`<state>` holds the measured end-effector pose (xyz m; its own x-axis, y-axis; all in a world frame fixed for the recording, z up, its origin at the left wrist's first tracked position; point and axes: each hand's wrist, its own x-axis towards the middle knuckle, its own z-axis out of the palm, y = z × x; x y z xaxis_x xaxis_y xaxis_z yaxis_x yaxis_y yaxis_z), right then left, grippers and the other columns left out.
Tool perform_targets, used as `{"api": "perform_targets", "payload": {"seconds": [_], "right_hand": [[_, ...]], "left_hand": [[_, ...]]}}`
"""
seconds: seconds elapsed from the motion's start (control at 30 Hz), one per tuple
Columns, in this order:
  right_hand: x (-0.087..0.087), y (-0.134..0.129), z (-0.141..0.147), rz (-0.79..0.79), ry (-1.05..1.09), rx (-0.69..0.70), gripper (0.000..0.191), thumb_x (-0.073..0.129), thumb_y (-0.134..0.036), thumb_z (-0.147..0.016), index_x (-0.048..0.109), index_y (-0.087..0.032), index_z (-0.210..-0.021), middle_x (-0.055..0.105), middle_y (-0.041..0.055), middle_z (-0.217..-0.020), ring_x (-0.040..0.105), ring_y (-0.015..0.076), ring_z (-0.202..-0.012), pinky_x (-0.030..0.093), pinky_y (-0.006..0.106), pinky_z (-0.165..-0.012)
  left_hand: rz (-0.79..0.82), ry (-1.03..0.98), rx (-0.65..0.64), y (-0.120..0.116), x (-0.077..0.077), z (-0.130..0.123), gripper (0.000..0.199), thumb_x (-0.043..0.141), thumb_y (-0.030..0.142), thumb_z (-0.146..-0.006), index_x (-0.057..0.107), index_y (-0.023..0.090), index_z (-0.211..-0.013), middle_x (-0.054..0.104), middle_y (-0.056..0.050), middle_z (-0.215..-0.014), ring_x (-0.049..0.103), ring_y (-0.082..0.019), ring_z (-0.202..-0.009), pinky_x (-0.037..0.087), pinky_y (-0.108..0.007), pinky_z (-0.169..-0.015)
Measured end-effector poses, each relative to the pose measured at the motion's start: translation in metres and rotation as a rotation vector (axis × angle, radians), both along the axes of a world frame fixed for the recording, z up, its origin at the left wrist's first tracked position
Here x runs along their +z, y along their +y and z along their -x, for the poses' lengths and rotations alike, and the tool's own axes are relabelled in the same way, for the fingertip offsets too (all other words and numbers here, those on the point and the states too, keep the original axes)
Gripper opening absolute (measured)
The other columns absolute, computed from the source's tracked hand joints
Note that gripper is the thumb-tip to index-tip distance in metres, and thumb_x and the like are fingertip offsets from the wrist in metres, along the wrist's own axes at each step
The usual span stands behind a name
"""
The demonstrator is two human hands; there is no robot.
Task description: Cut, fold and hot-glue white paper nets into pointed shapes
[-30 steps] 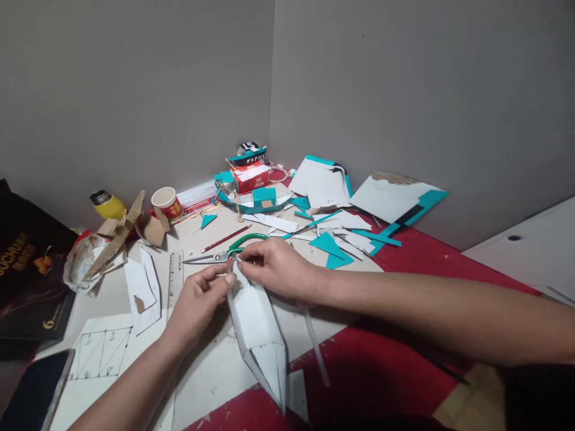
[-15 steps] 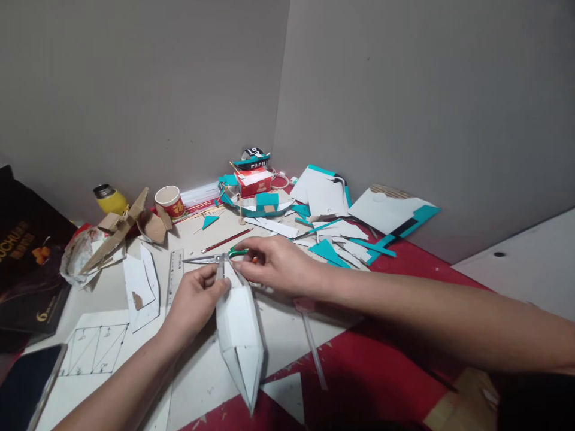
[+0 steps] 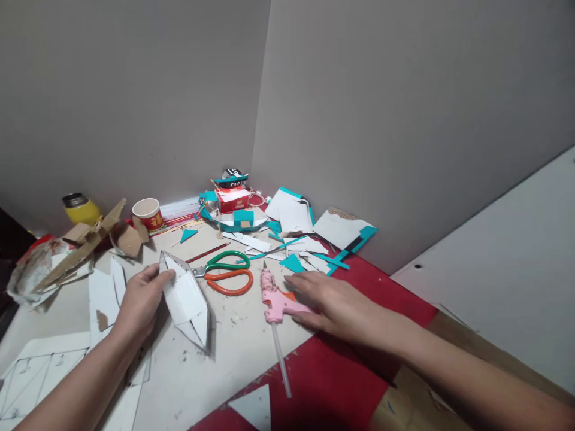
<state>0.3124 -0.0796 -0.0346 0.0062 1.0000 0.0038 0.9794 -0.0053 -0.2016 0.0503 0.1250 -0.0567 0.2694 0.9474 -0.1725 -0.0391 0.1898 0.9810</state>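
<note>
My left hand [image 3: 146, 294] pinches one pointed end of a white cardboard boat hull [image 3: 187, 302], which tilts over the table with its other tip toward me. My right hand [image 3: 335, 302] is at the handle of a pink glue gun [image 3: 275, 294], thumb and fingers apart on either side of it. A clear glue stick [image 3: 281, 362] juts from the back of the gun, whose nozzle points away from me. Between hull and gun lie scissors [image 3: 229, 274] with one green and one orange handle; the hull covers their blades.
Cardboard scraps [image 3: 309, 248] and a teal model boat [image 3: 245, 220] lie at the back. A paper cup [image 3: 147, 214], a yellow bottle [image 3: 81, 209] and brown cardboard pieces [image 3: 128, 238] stand at the back left. A paper with drawn lines [image 3: 40, 374] lies front left.
My right hand has left the hull's far end and moved right to the glue gun. The hull has shifted left with my left hand, uncovering the scissors' handles. The view has turned right.
</note>
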Motion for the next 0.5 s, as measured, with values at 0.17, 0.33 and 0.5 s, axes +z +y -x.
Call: {"api": "perform_targets", "payload": {"seconds": [0.17,0.33,0.5], "right_hand": [[-0.009,-0.001,0.006,-0.011,0.092,0.069,0.034,0.043,-0.036,-0.094,0.058,-0.016,-0.117,0.065,0.0135,-0.103,0.062,0.0238,-0.088,0.05,0.035,-0.075],[-0.014,-0.003,-0.022,-0.056,0.151,0.016,0.043,0.044,-0.042,-0.092,0.055,-0.015,-0.123,0.066,0.0153,-0.108,0.065,0.0241,-0.087,0.052,0.035,-0.072],[-0.021,0.007,-0.066,-0.165,0.101,-0.07,0.047,0.045,-0.043,-0.088,0.053,-0.018,-0.127,0.063,0.0141,-0.119,0.065,0.0255,-0.094,0.053,0.035,-0.075]], "left_hand": [[-0.056,-0.005,0.057,0.009,-0.005,0.002,0.03,0.073,0.021,-0.06,0.069,0.011,-0.088,0.069,-0.001,-0.063,0.064,-0.017,-0.058,0.05,-0.027,-0.06],[-0.071,-0.01,0.061,0.01,-0.007,0.003,0.03,0.072,0.023,-0.058,0.068,0.012,-0.086,0.07,-0.002,-0.068,0.064,-0.018,-0.061,0.05,-0.027,-0.062],[-0.044,0.014,0.009,0.01,-0.009,0.003,0.029,0.071,0.025,-0.057,0.068,0.013,-0.083,0.069,-0.002,-0.066,0.062,-0.017,-0.056,0.049,-0.027,-0.052]]}}
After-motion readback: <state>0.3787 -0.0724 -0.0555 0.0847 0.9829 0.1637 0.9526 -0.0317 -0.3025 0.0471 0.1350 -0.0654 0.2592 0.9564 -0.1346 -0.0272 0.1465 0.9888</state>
